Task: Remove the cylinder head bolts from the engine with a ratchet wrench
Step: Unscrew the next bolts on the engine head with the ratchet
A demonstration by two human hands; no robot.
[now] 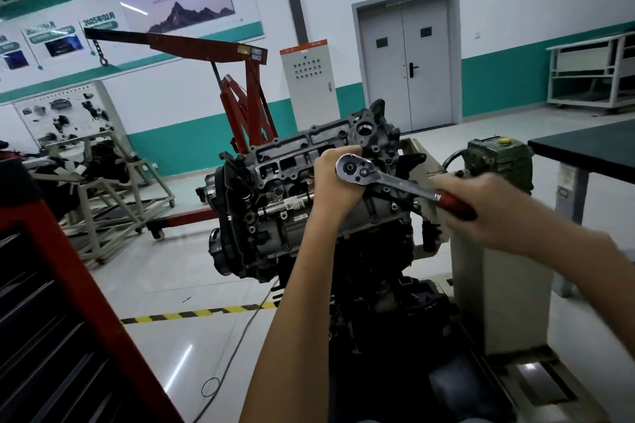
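The engine (pixel 275 203) sits tilted on a stand in the middle of the view, its grey cylinder head (pixel 292 154) facing me. My right hand (pixel 481 209) grips the red handle of a chrome ratchet wrench (pixel 378 178). The wrench's round head lies over the near end of the cylinder head. My left hand (pixel 335 182) is curled under the ratchet head and holds it there. What is under the ratchet head is hidden by that hand. A chrome extension bar (pixel 287 204) lies on the cylinder head to the left.
A red tool cabinet (pixel 51 302) fills the lower left. Behind the engine stands a red engine hoist (pixel 240 86). The grey stand column (pixel 494 285) and a green gearbox (pixel 498 161) are at the right, beside a dark table (pixel 591 148). A cable and hazard tape cross the floor.
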